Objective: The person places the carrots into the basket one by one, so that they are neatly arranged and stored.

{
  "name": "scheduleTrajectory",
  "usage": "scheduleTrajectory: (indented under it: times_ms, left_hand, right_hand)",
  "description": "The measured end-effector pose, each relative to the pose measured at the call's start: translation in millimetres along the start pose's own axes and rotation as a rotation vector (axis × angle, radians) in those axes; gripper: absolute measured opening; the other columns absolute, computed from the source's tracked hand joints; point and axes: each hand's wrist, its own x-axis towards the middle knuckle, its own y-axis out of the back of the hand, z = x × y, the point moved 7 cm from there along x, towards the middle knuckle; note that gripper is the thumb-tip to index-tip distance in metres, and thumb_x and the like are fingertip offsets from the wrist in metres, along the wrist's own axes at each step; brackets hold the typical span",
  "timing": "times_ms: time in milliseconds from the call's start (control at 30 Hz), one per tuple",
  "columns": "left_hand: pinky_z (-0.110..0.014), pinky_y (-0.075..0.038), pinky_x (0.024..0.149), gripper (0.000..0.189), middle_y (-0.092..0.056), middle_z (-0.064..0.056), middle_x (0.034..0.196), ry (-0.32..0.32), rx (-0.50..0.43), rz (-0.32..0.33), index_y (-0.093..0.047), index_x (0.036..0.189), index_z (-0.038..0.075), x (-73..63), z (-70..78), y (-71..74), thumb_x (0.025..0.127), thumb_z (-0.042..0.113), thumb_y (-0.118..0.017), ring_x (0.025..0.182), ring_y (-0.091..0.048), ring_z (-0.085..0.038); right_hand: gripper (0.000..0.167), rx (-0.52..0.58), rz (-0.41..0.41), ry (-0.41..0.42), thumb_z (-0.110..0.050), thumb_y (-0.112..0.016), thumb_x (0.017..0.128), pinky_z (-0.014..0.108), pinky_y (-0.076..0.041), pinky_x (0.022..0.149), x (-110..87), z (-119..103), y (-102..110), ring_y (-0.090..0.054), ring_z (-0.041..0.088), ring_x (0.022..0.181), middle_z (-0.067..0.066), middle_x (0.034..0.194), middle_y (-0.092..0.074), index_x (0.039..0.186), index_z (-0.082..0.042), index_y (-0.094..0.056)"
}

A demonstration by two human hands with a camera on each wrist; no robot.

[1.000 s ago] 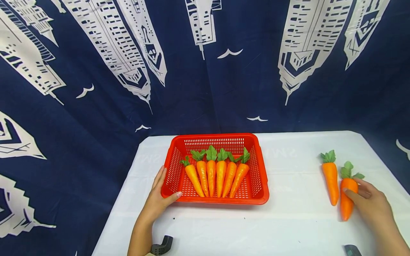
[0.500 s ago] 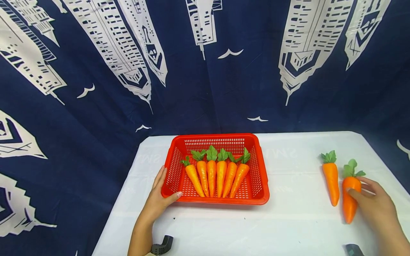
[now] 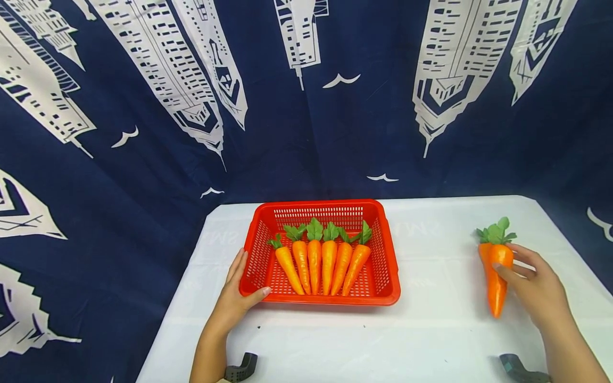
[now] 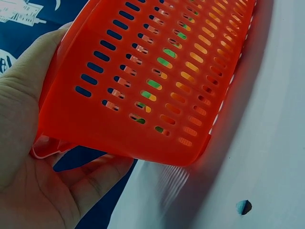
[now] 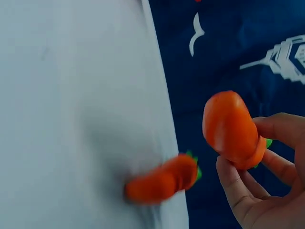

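In the head view, my left hand (image 3: 234,295) holds the near left corner of a red plastic basket (image 3: 330,300), thumb by the front rim and fingers along the side. The left wrist view shows that hand around the corner of the slotted basket (image 4: 143,148). Several orange carrots (image 3: 329,266) with green leaves lie side by side inside. At the right, my right hand (image 3: 538,282) pinches a carrot (image 3: 500,258) between thumb and fingers. The right wrist view shows this carrot (image 5: 228,126) raised off the table. Partly behind it, another carrot (image 3: 485,255) lies on the table.
A white cloth covers the table (image 3: 431,340), with small dark specks near the front. Behind and to the left hangs a dark blue curtain (image 3: 306,138) printed with white buildings and birds. Dark wrist devices (image 3: 241,368) show at the bottom.
My right hand has moved left and up in the head view with its carrot, which now overlaps the other loose carrot. My left hand and the basket have stayed in place.
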Motion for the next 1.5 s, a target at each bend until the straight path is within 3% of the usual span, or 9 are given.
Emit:
scheduleTrajectory:
  times_ms: [133, 200, 433, 567, 700, 867, 967, 1200, 1500]
  left_hand:
    - [-0.071, -0.023, 0.118, 0.107, -0.005, 0.011, 0.171, 0.001, 0.007, 0.008, -0.015, 0.163, 0.034, -0.3, -1.1, 1.5, 0.081, 0.036, -0.084, 0.158, -0.013, -0.033]
    - [-0.071, -0.023, 0.118, 0.107, -0.006, 0.011, 0.171, 0.000, 0.009, 0.011, -0.015, 0.163, 0.032, -0.3, -1.2, 1.9, 0.081, 0.036, -0.084, 0.158, -0.014, -0.032]
    - [-0.070, -0.025, 0.118, 0.107, -0.006, 0.012, 0.170, -0.004, 0.015, 0.012, -0.015, 0.163, 0.032, 0.3, -1.3, 1.6, 0.081, 0.035, -0.083, 0.157, -0.015, -0.032]
    - [-0.070, -0.026, 0.117, 0.107, -0.006, 0.010, 0.171, -0.006, 0.011, 0.014, -0.015, 0.163, 0.033, 0.6, -1.1, 1.3, 0.081, 0.035, -0.084, 0.157, -0.015, -0.033]
    - [-0.071, -0.024, 0.118, 0.107, -0.006, 0.010, 0.171, -0.010, 0.007, 0.009, -0.014, 0.163, 0.034, 1.2, 0.2, 0.8, 0.081, 0.035, -0.084, 0.157, -0.015, -0.033]
    - [-0.069, -0.025, 0.118, 0.108, -0.006, 0.013, 0.170, -0.008, 0.003, 0.004, -0.015, 0.163, 0.033, 2.6, 1.8, 1.1, 0.081, 0.034, -0.084, 0.157, -0.016, -0.033]
    - [-0.069, -0.026, 0.118, 0.108, -0.006, 0.013, 0.170, -0.008, 0.005, 0.005, -0.015, 0.163, 0.033, 3.3, 1.5, 1.5, 0.081, 0.035, -0.084, 0.156, -0.017, -0.033]
    - [-0.070, -0.024, 0.118, 0.108, -0.006, 0.011, 0.171, -0.045, 0.003, 0.008, -0.015, 0.163, 0.031, 3.6, 1.2, 1.2, 0.081, 0.034, -0.085, 0.157, -0.016, -0.034]
    - [-0.070, -0.024, 0.118, 0.108, -0.007, 0.006, 0.171, -0.042, 0.012, 0.011, -0.015, 0.163, 0.030, 2.1, 0.6, 1.3, 0.080, 0.033, -0.085, 0.157, -0.017, -0.034]
  right_hand:
    - [0.075, 0.009, -0.022, 0.091, -0.047, -0.055, 0.101, 0.055, -0.058, 0.084, -3.0, -22.9, -11.4, -0.041, 0.058, 0.133, 0.032, 0.159, -0.028, 0.161, -0.014, -0.024]
    - [0.074, 0.026, -0.045, 0.119, -0.046, -0.055, 0.101, 0.066, -0.051, 0.090, -5.8, -34.3, -16.9, -0.040, 0.058, 0.133, 0.032, 0.159, -0.027, 0.161, -0.015, -0.024]
    - [0.072, 0.045, -0.069, 0.237, -0.044, -0.059, 0.100, 0.057, -0.059, 0.085, -18.2, -76.5, -32.0, -0.047, 0.053, 0.129, 0.030, 0.151, -0.042, 0.160, -0.019, -0.029]
    - [0.070, 0.064, -0.092, 0.280, -0.044, -0.060, 0.100, 0.062, -0.050, 0.095, -22.3, -96.0, -40.4, -0.052, 0.050, 0.129, 0.030, 0.147, -0.049, 0.159, -0.019, -0.030]
    - [0.069, 0.081, -0.113, 0.346, -0.041, -0.063, 0.099, 0.037, -0.061, 0.087, -28.1, -115.6, -45.6, -0.067, 0.018, 0.112, 0.027, 0.143, -0.054, 0.157, -0.017, -0.034]
    - [0.063, 0.148, -0.124, 0.451, -0.034, -0.066, 0.098, 0.007, -0.053, 0.077, -38.1, -143.6, -53.0, -0.053, -0.019, 0.098, 0.019, 0.148, -0.047, 0.155, -0.021, -0.041]
    - [0.059, 0.181, -0.126, 0.499, -0.031, -0.068, 0.098, 0.008, -0.053, 0.078, -42.4, -158.8, -60.0, -0.058, -0.011, 0.102, 0.014, 0.147, -0.043, 0.152, -0.027, -0.045]
    - [0.059, 0.209, -0.191, 0.604, -0.021, -0.069, 0.097, 0.020, -0.060, 0.080, -46.3, -192.9, -83.0, -0.065, 0.043, 0.116, 0.017, 0.139, -0.044, 0.152, -0.024, -0.048]
    - [0.055, 0.225, -0.327, 0.610, -0.021, -0.070, 0.096, 0.038, -0.062, 0.085, -41.0, -237.1, -113.7, -0.068, 0.038, 0.116, 0.017, 0.143, -0.049, 0.147, -0.022, -0.049]
